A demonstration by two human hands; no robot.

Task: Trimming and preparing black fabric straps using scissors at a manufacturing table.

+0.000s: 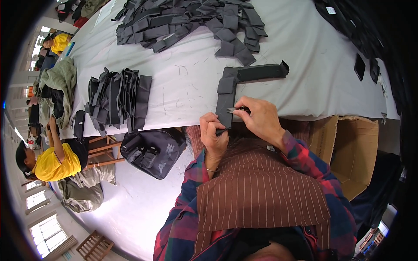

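My left hand (213,135) pinches the near end of a dark grey fabric strip (225,102) at the table's front edge. This strip has a folded flap at its upper part and lies on the white cloth. My right hand (262,120) is closed round small dark thread snips (231,110), their pointed metal tips over the strip's right side. Whether the blades touch the fabric, I cannot tell. Past the strip's far end, another dark piece (261,72) stretches right, its tip curled up.
A stack of folded dark pieces (115,100) stands left on the white-covered table (174,95); a larger heap (187,21) lies at the back. Below are a black bag (152,152) and an open cardboard box (355,152). A co-worker in yellow (58,163) is at the left.
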